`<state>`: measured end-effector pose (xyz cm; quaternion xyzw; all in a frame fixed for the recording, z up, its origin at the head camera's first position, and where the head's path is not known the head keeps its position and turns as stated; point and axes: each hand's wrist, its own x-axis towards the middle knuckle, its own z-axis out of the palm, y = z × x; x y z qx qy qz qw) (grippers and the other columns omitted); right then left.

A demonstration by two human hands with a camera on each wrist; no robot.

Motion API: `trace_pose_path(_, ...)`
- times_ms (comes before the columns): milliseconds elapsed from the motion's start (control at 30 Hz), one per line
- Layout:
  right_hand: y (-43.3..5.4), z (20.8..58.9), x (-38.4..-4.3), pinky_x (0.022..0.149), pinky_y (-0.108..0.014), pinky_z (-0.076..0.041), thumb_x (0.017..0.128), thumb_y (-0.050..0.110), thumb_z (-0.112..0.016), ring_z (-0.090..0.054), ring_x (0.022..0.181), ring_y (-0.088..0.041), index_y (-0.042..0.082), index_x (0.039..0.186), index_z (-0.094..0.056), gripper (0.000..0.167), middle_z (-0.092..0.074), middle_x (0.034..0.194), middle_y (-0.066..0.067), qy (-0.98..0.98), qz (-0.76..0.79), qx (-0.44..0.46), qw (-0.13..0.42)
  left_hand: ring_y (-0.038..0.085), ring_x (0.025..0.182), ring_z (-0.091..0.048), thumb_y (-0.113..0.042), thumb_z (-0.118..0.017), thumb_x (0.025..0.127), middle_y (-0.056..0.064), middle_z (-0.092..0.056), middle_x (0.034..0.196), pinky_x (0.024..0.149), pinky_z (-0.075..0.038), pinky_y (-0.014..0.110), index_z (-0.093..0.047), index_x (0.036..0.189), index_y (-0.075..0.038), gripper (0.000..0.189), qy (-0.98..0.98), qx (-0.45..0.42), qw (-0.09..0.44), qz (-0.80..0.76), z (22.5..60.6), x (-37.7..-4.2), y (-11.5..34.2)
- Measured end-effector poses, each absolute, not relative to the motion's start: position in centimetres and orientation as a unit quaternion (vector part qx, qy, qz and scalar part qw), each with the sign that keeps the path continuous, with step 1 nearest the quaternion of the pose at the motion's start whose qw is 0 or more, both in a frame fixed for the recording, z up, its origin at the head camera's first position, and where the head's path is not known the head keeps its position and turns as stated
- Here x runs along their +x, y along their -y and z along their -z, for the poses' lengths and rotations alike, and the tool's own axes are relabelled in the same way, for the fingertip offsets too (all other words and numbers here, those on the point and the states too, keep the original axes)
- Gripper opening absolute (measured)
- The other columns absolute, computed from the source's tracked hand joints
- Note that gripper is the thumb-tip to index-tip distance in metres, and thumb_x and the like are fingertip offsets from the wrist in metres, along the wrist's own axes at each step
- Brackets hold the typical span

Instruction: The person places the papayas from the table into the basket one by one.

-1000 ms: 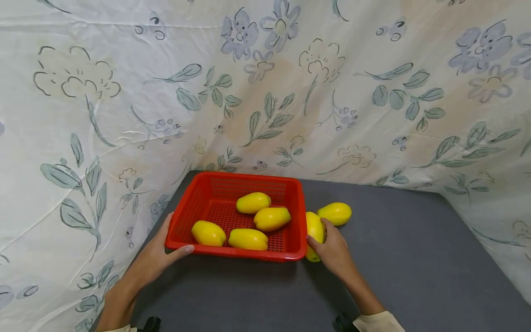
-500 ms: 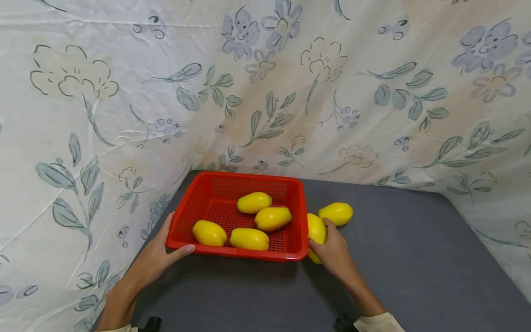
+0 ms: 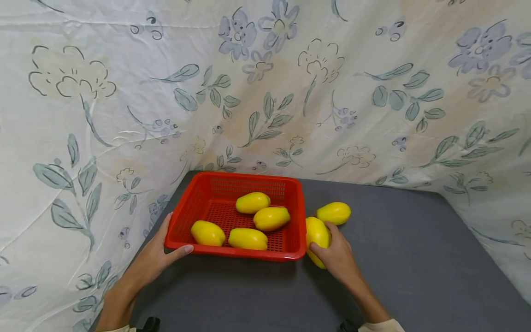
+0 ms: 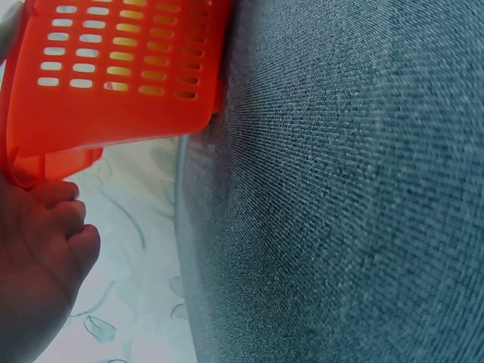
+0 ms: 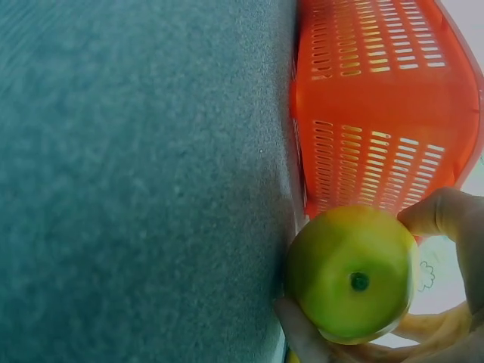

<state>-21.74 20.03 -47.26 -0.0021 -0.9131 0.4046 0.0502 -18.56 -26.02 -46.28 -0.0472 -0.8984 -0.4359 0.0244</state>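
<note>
A red plastic basket (image 3: 232, 251) with slotted walls rests on the table, with several yellow oblong fruits (image 3: 248, 239) lying inside. My left hand (image 3: 155, 253) grips its left front corner, thumb over the front rim; the left wrist view shows curled fingers (image 4: 66, 219) at the rim. Just outside the basket's right wall, my right hand (image 3: 337, 253) holds another yellow fruit (image 3: 318, 233) between thumb and fingers. In the right wrist view that fruit (image 5: 348, 272) turns its greenish end, with a dark spot, to the camera. The fingers on its far side are partly hidden.
One more yellow fruit (image 3: 333, 213) lies on the dark grey table (image 3: 398, 258), just behind my right hand. A floral cloth (image 3: 323, 92) hangs at the back and along the left side, close to the basket.
My right hand and the fruit in it have shifted slightly to the right and toward me along the basket's wall. The left hand and the basket have stayed in place.
</note>
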Motion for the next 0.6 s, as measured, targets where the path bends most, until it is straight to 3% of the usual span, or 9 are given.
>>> trace_pose_path(600, -21.6, 45.4, -20.5, 0.088, -0.045, -0.052, 0.095, 0.035, -0.073, -0.06, 0.112, -0.035, 0.006, 0.16, -0.039, 0.079, -0.057, 0.145, -0.022, 0.908, -0.413, -0.023, 0.07, 0.038, 0.132, -0.055, -0.055, -0.077, 0.09, 0.018, -0.037, 0.166, 0.101, -0.056, 0.061, 0.0, 0.172, -0.021, 0.117, 0.899, -0.046, 0.022, 0.436, 45.9, -18.4, 25.9)
